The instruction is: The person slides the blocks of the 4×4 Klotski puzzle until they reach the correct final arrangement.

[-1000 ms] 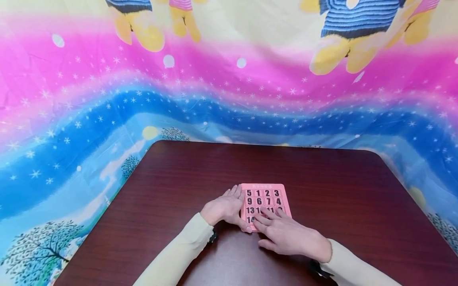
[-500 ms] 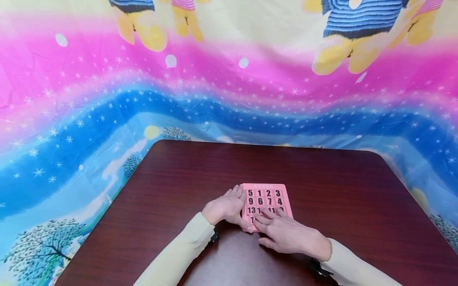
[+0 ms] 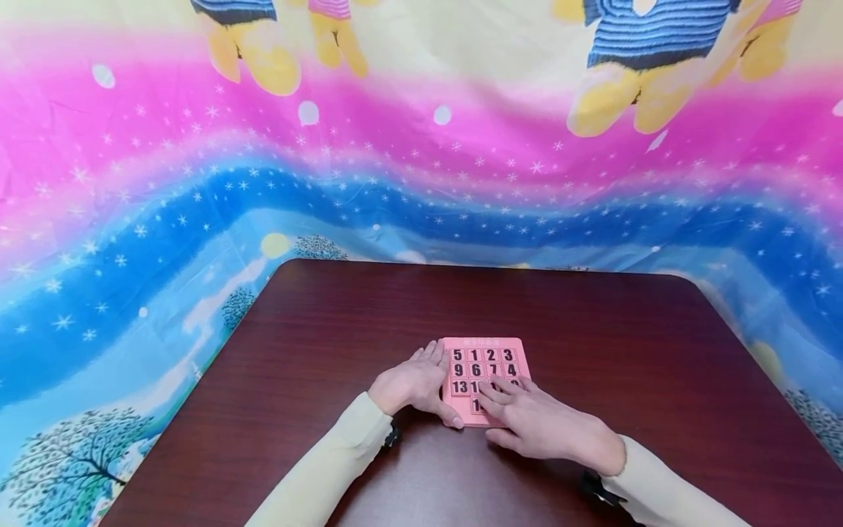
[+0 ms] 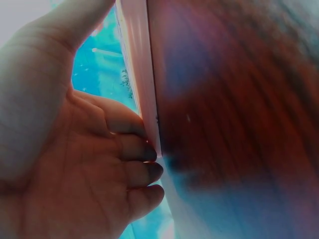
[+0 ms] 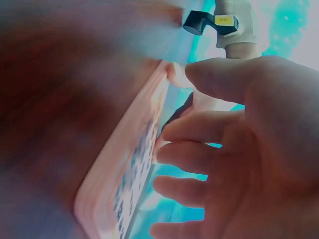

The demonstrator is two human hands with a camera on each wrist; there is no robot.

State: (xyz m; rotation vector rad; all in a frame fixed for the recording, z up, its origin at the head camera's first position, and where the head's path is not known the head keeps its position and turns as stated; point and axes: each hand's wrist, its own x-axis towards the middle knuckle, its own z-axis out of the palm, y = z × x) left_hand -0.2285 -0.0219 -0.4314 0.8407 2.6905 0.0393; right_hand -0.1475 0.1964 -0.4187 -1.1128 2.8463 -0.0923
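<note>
A pink sliding number puzzle (image 3: 476, 369) lies flat on the table, its tiles carrying black numbers. My left hand (image 3: 416, 383) rests along the puzzle's left edge, thumb at the near-left corner; in the left wrist view its fingertips touch the frame's side. Over the lower right tiles lies my right hand (image 3: 536, 419), fingers extended and some tiles hidden beneath them. One tile (image 3: 477, 405), partly covered by the right fingers, sits in the bottom row's second place. To its left is a bare pink slot. The right wrist view shows the puzzle edge-on beside my spread fingers.
The dark brown wooden table (image 3: 369, 315) extends around the puzzle on all sides. A colourful cloth (image 3: 395, 168) with snowflakes and cartoon figures hangs behind it. Black wrist straps (image 3: 601, 489) show under the pale sleeves.
My right hand has moved slightly to the right and away. The bottom-row tile has slid from the left corner to the second place. The left hand stays at the edge.
</note>
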